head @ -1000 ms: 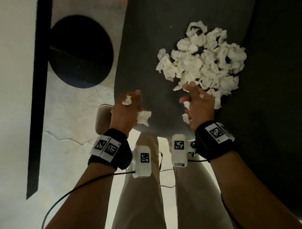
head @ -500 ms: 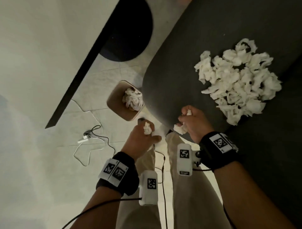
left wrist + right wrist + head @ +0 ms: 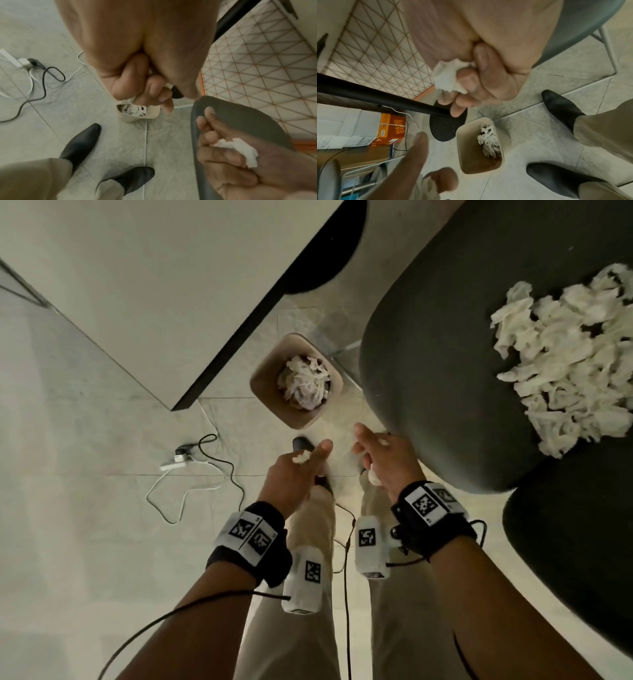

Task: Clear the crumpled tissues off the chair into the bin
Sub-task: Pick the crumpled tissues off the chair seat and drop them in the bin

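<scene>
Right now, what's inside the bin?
The bin holds a heap of crumpled tissues against one side; bare brown wall shows beside it. The heap hides whatever lies underneath.

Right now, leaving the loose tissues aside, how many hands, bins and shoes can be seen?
hands: 2, the left hand and the right hand, each gripping tissue
bin: 1
shoes: 2
total: 5

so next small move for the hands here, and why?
Probably carry both hands forward until they are over the bin, then let go. The left hand and right hand each grip a crumpled tissue, but in the head view both sit short of the bin's rim, so dropping now could miss.
</scene>
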